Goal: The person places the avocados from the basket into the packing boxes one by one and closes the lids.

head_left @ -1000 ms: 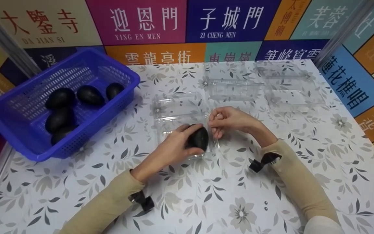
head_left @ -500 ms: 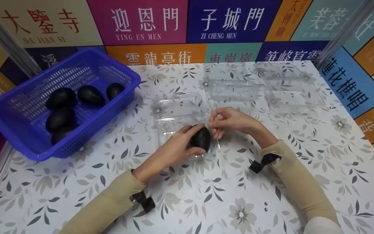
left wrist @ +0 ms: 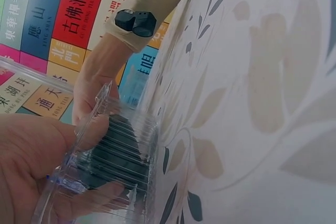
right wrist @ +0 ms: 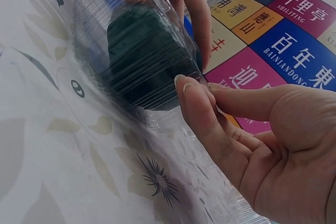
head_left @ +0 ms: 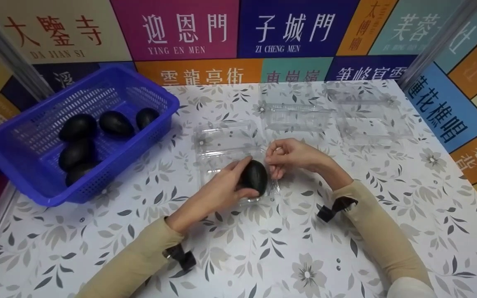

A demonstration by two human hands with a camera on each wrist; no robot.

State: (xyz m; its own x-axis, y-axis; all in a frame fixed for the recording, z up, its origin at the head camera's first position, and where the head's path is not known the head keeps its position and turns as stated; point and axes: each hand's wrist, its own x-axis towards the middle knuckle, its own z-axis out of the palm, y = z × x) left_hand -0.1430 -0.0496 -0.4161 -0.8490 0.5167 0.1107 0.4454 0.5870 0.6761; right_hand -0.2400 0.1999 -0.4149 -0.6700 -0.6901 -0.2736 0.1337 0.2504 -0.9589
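My left hand grips a dark, smooth avocado inside one half of a clear plastic clamshell box, which lies opened out on the table. In the left wrist view, the avocado shows through the box's ribbed wall, thumb on one side and fingers on the other. My right hand pinches the box's right rim between thumb and fingers. The right wrist view shows this pinch of the right hand close up, beside the avocado.
A blue perforated basket stands at the left with several more avocados in it. Two more opened clear plastic boxes, one in the middle and one at the right, lie at the back of the flower-patterned table. Printed panels rise behind.
The left hand and the avocado have shifted very slightly within the box half. The right hand keeps its pinch on the rim; the basket's contents look the same.
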